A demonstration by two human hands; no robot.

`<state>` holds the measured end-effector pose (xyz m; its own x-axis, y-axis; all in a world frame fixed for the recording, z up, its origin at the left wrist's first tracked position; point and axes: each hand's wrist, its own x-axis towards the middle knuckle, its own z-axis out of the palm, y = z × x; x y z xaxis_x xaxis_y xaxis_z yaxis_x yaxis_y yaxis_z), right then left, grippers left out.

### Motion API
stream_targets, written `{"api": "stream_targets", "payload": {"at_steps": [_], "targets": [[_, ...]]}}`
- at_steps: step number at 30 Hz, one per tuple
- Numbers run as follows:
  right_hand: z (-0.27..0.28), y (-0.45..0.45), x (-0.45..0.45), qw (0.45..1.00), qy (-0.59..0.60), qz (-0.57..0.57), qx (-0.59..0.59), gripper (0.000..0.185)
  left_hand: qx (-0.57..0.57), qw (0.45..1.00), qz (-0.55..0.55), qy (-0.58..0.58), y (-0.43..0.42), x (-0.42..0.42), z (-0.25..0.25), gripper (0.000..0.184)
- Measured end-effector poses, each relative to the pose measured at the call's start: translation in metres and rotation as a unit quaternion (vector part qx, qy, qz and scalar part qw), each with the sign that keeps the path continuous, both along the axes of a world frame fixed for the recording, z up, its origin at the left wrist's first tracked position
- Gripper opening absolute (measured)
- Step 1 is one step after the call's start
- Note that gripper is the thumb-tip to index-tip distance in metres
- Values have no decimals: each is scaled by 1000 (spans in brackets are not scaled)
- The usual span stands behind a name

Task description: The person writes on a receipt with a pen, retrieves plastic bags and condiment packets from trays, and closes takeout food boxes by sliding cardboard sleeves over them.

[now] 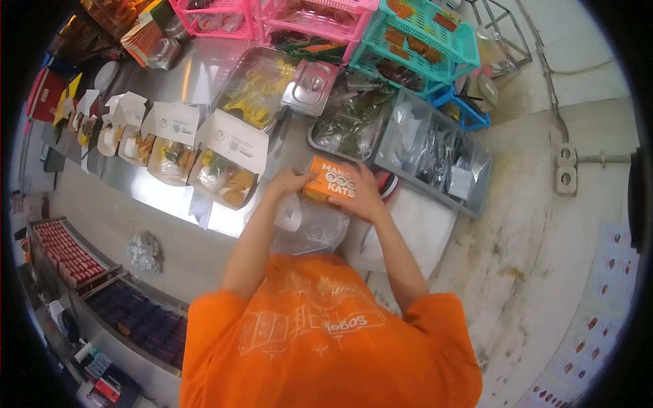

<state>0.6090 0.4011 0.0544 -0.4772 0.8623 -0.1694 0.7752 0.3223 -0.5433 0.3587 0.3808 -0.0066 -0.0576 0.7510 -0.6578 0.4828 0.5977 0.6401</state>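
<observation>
Orange T-shirt with pale line drawings and lettering fills the bottom of the view, and 2 bare forearms reach forward from its sleeves. Between the hands is a small orange box with white lettering, partly covered, that seems to read "MANG" and "KATS". The left hand grasps its left end; the right hand is spread over its right side, gripping it too. Just below the hands, toward the body, lies a clear plastic bag, with a white printed flap beside the left wrist. To the left of the left hand, a row of open food boxes runs along the metal counter, their white lids raised over pale and golden-brown food. Beyond the hands are a tray of yellow pieces, a lidded steel container and a tray of leafy greens under clear plastic. To the right of the right hand sits a gray divided bin of plastic-wrapped items; white sheeting lies beside the right forearm. Farther off stand pink baskets and teal baskets.
</observation>
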Motion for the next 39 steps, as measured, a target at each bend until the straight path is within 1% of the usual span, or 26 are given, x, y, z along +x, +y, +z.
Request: {"api": "stream_targets", "payload": {"at_steps": [1,3,4,5,7,10,11,13,16,17,18,20,23,25,26,28,29,31,32,33,36,37,39], "targets": [[-16,-7,7,997,27,-66,-6,101,16,1000,2,-6,-1,-1,-2,79],[-41,-20,11,975,109,-195,-18,96,41,998,15,-39,-1,-4,-7,75],[-48,-30,12,953,146,-265,-26,94,51,997,16,-57,-3,-3,-10,73],[-56,-35,11,941,148,-300,-47,89,50,998,11,-47,-5,-2,-12,71],[-53,-35,0,913,153,-369,-86,79,52,998,0,-27,-3,-1,0,68],[-77,-22,4,931,131,-332,-72,73,9,999,-40,-22,2,-4,19,70],[-77,-16,7,913,164,-351,-128,71,-2,999,-20,-33,3,-7,24,70],[-64,-3,14,865,229,-379,-236,67,-1,999,-36,-1,3,-14,27,70],[-69,-4,13,882,185,-387,-197,63,6,999,-43,16,0,-19,22,71],[-77,-6,13,892,181,-372,-184,63,10,999,-44,16,0,-19,20,72],[-91,-7,15,901,177,-357,-170,63,17,996,-76,34,0,-20,17,72],[-101,-11,18,913,174,-339,-147,62,34,987,-140,67,-4,-23,12,73],[-103,-15,18,916,183,-328,-141,61,38,993,-110,18,-13,-22,14,73],[-100,-13,20,912,196,-326,-157,60,46,996,-44,-61,-17,-23,11,74],[-99,-13,19,920,175,-320,-144,57,51,994,-11,-100,-17,-23,11,75],[-91,-14,17,933,134,-313,-116,51,58,990,54,-115,-11,-20,-2,72],[-87,-15,16,925,148,-321,-136,53,61,987,86,-124,-9,-19,-9,70],[-76,-12,12,909,175,-337,-171,56,26,996,38,-73,-2,-19,4,77],[-75,-13,12,910,171,-338,-166,55,7,999,13,-48,0,-20,11,81],[-75,-14,12,911,166,-340,-162,54,15,1000,-10,-24,0,-24,6,83],[-73,-13,12,909,161,-349,-161,52,3,998,-52,25,3,-24,52,87],[-73,-12,12,910,161,-348,-158,51,-6,996,-88,29,5,-26,50,90],[-73,-11,11,913,158,-343,-157,52,1,990,-124,59,7,-25,43,86]]}}
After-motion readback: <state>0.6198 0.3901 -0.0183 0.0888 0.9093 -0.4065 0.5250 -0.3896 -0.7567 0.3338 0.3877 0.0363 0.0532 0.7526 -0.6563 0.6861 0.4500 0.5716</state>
